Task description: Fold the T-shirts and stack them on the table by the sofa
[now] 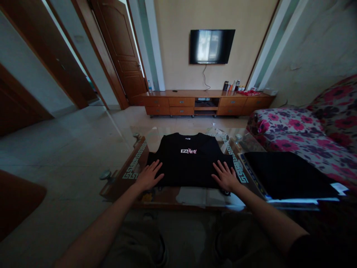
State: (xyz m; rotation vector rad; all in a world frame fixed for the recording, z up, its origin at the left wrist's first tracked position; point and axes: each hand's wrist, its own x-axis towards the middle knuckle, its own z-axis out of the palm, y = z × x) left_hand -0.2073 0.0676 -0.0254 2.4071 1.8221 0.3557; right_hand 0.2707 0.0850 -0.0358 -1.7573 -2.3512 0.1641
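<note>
A black T-shirt [192, 169] with a small white and pink print on its chest lies spread on a glass-topped coffee table [192, 197]. Its neckline points away from me, and its lower part looks folded under, with a straight edge toward me. My left hand [150, 175] rests flat on the shirt's left side near the sleeve, fingers spread. On the opposite side, my right hand [225, 176] lies palm down with fingers apart, touching the cloth by the right sleeve. Neither hand grips the fabric.
Right of the table, a stack of dark folded cloth [290, 175] lies beside a floral sofa [290, 123]. Crumpled clear plastic [217, 131] sits at the table's far edge. A low wooden TV cabinet [181, 101] stands along the far wall under a television [212, 46].
</note>
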